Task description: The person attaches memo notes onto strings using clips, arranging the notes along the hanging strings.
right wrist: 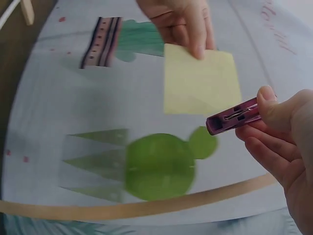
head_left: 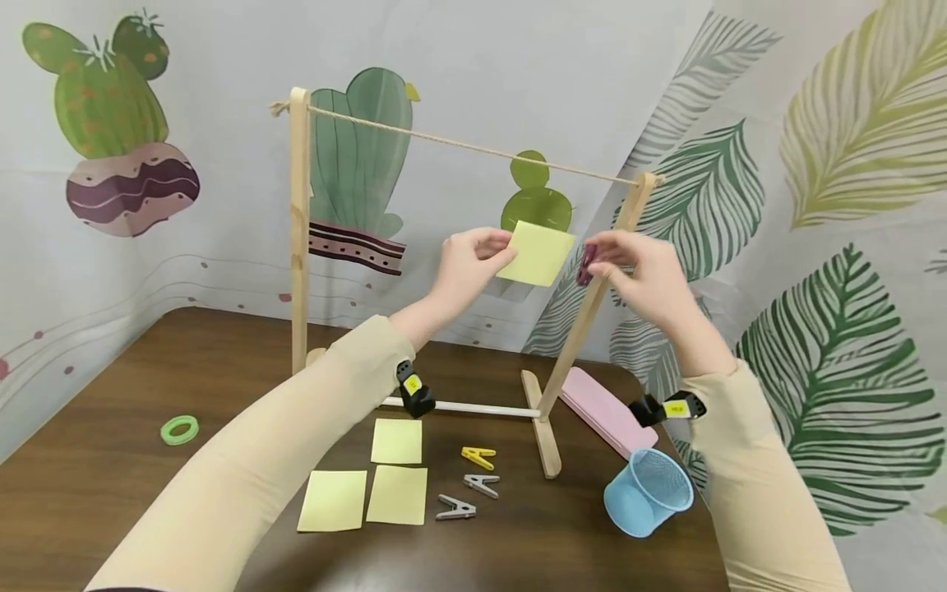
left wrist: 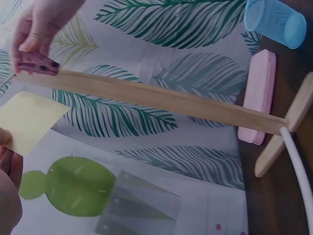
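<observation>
While both hands pinch, the left point(head_left: 473, 261) holds a square yellow note point(head_left: 543, 253); the right point(head_left: 642, 275), a purple clothespin point(right wrist: 231, 119).

Room under rope point(head_left: 414, 131); wooden posts point(head_left: 299, 230) block sides.

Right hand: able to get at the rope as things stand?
Probably yes. The right hand is below the rope, near its right end, and nothing visible blocks the way up. It's pinching a purple clip, though, so fingertips aren't free.
</observation>
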A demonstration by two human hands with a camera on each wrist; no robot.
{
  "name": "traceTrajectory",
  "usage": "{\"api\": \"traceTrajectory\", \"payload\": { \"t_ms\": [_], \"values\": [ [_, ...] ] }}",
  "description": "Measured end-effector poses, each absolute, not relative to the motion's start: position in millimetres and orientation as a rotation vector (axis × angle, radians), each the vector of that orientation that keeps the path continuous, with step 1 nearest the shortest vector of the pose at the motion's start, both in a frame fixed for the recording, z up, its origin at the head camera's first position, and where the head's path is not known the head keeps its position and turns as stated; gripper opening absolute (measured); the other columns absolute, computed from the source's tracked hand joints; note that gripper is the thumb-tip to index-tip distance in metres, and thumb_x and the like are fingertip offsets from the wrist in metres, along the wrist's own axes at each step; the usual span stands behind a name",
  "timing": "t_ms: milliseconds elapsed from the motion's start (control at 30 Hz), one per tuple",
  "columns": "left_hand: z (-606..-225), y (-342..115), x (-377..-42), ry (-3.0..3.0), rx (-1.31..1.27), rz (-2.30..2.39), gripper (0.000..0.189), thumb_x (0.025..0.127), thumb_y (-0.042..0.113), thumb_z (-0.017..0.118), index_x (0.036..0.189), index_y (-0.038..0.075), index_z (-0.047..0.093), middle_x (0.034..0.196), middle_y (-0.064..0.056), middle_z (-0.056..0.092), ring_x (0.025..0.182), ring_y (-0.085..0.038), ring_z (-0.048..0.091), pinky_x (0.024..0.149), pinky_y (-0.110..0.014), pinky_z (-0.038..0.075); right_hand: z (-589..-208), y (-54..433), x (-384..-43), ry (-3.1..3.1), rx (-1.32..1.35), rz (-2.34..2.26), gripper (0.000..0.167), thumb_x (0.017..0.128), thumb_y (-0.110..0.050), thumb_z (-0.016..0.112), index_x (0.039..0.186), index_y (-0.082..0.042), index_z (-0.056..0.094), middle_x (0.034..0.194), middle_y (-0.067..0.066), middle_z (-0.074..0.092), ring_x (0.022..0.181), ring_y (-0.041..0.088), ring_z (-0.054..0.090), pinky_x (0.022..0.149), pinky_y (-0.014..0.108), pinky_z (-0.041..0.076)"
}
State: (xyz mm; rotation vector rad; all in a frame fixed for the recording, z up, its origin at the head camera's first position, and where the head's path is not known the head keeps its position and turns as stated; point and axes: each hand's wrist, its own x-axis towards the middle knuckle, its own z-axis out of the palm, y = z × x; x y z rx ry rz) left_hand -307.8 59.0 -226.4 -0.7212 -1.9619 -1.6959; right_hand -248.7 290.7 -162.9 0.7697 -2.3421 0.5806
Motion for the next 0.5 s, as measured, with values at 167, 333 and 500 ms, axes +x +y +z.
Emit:
{"api": "traceTrajectory", "payload": {
  "t_ms": [167,333,500],
  "values": [
    [-206.1,71.8,-310.1,-1.949,-0.723,-1.743,0.026,0.09,0.012,0.071,0.112,-0.001,0.07,0.105,-0.017,0.073,0.098,-0.023,0.071,0.085,-0.024,0.055,-126.5,292.9,-247.0,-2.276,0.726,0.612,0.022,0.086,0.003,0.07,0.109,0.006,0.069,0.094,0.016,0.073,0.076,-0.02,0.054,0.072,0.003,0.044],
    [-189.9,84.6,-311.7,-1.951,-0.737,-1.766,0.027,0.09,0.012,0.07,0.114,-0.001,0.07,0.106,-0.017,0.073,0.099,-0.022,0.071,0.085,-0.021,0.054,-97.9,293.2,-251.0,-2.224,0.648,0.724,0.02,0.088,0.001,0.068,0.108,0.006,0.069,0.083,-0.019,0.066,0.074,-0.013,0.06,0.072,0.005,0.047],
    [-179.7,95.9,-313.7,-1.932,-0.728,-1.812,0.027,0.09,0.011,0.07,0.115,-0.001,0.069,0.108,-0.016,0.073,0.101,-0.021,0.07,0.085,-0.018,0.053,-73.8,290.1,-256.4,-2.198,0.575,0.854,0.017,0.089,-0.001,0.068,0.106,0.001,0.071,0.08,-0.024,0.065,0.073,-0.009,0.063,0.072,0.006,0.048]
  ]
}}
